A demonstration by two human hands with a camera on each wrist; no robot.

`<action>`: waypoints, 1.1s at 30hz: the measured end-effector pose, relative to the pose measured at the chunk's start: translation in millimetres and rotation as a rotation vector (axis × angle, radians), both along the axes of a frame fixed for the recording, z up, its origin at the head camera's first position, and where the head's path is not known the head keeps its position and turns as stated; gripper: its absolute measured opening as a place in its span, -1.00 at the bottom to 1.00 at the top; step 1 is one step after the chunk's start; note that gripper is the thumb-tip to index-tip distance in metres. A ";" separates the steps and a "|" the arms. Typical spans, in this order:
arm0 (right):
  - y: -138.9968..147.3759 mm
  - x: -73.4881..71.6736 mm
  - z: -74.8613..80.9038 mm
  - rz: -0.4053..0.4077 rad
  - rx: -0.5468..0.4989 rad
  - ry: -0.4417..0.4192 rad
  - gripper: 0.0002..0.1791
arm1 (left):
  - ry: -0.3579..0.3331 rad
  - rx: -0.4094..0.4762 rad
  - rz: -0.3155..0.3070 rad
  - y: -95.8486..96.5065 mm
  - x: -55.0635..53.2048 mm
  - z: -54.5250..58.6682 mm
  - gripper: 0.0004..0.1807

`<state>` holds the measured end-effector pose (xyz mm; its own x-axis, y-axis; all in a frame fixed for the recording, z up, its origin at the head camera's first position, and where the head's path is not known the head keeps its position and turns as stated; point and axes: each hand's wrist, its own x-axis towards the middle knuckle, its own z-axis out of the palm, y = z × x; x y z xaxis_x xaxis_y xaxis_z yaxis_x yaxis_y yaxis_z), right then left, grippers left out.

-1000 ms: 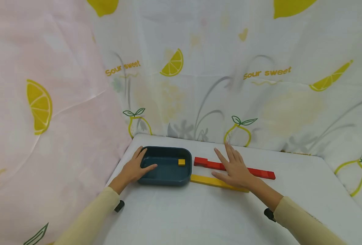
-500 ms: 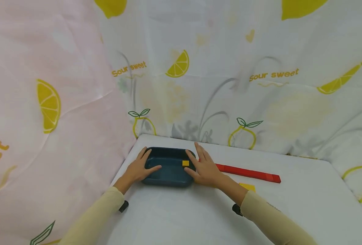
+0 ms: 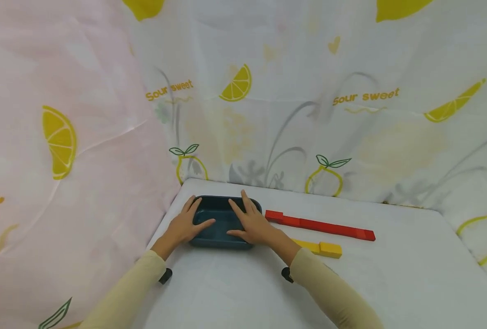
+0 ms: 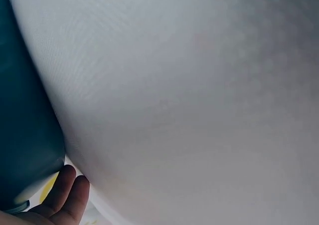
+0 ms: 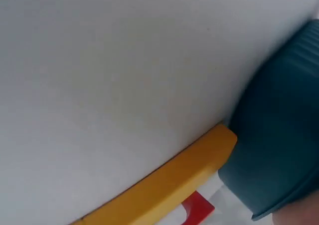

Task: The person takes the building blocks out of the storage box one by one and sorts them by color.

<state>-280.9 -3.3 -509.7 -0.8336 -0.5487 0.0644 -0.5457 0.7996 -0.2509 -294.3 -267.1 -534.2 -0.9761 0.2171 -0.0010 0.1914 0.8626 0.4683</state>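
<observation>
My left hand (image 3: pixel 182 227) rests at the left rim of a dark teal tray (image 3: pixel 214 232), fingers spread along the edge and thumb reaching over the inside. In the left wrist view two extended fingers (image 4: pixel 75 200) appear by the tray's lower corner (image 4: pixel 30 110). My right hand (image 3: pixel 256 227) is over the tray's right part, its fingers straight and spread. It hides the place where a small yellow block lay. In the right wrist view part of that hand (image 5: pixel 299 212) shows at the rim of the tray (image 5: pixel 279 120).
Right of the tray, a row of yellow blocks (image 3: pixel 329 250) lies on the white table (image 3: pixel 399 274), its near end close to the tray wall. Behind it runs a longer red row (image 3: pixel 325 226). Lemon-patterned cloth (image 3: pixel 284 123) stands at the back and left.
My right hand has moved left from above the red and yellow rows to over the tray, covering the small yellow block. My left hand stays at the left rim.
</observation>
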 end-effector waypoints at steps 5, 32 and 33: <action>-11.6 -6.7 -3.5 -0.023 0.057 0.033 0.02 | 0.000 0.003 0.003 -0.1 -3.6 0.9 0.15; -33.9 -13.3 -11.7 -0.311 0.133 -0.042 -0.34 | -0.007 0.048 0.036 -0.9 -4.7 -2.0 0.14; -34.4 -13.5 -11.4 -0.312 0.127 -0.059 -0.35 | -0.007 0.042 0.034 -1.4 -4.6 -2.2 0.14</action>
<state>-294.5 -37.7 -521.0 -0.9627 -0.2674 -0.0417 -0.2576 0.9525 -0.1623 -298.9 -268.5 -536.4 -0.9830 0.1835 0.0003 0.1585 0.8482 0.5053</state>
